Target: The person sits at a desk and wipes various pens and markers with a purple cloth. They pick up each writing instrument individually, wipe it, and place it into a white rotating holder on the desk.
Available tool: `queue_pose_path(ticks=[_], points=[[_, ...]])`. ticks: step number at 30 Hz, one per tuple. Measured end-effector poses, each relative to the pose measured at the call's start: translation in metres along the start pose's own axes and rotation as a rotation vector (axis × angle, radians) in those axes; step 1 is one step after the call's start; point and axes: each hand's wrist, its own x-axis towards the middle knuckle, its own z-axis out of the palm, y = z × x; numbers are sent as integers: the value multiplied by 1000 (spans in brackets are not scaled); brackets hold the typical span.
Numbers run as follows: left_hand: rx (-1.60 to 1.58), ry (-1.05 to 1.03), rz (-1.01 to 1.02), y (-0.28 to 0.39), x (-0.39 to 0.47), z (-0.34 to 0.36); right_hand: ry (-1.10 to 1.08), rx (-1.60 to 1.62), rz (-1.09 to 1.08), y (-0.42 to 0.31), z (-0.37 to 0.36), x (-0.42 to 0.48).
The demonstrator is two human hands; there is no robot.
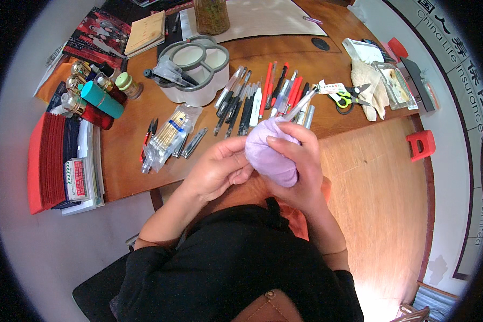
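Observation:
A folded light-purple cloth (270, 155) is bunched in my right hand (302, 161), with the thumb and fingers wrapped round it. My left hand (221, 167) touches the cloth's left edge with bent fingers; whether they pinch it is hidden. From behind the cloth's top a clear-barrelled pen (302, 105) sticks out at a slant; its lower end is covered. Just beyond my hands lies a row of pens and markers (241, 100), with red ones (269, 86) among them. A white and grey round-lobed desk organizer (197, 76) stands behind, holding a few pens in one compartment.
Left of my hands lie a bag of cotton swabs (169, 135), nail clippers (195, 143) and small red-handled snips (148, 139). Bottles (102, 100) and upright red folders (48, 165) stand farther left. Green-black scissors (348, 98) and a beige cloth (369, 86) lie right. A jar (211, 18) stands behind.

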Motion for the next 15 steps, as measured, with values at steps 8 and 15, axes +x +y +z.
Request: queue_pose_path(ticks=[8, 15], points=[[-211, 17, -180, 6, -6, 4, 583, 857, 629, 50, -39, 15], [-319, -100, -197, 6, -7, -1, 188, 1591, 556, 63, -49, 7]])
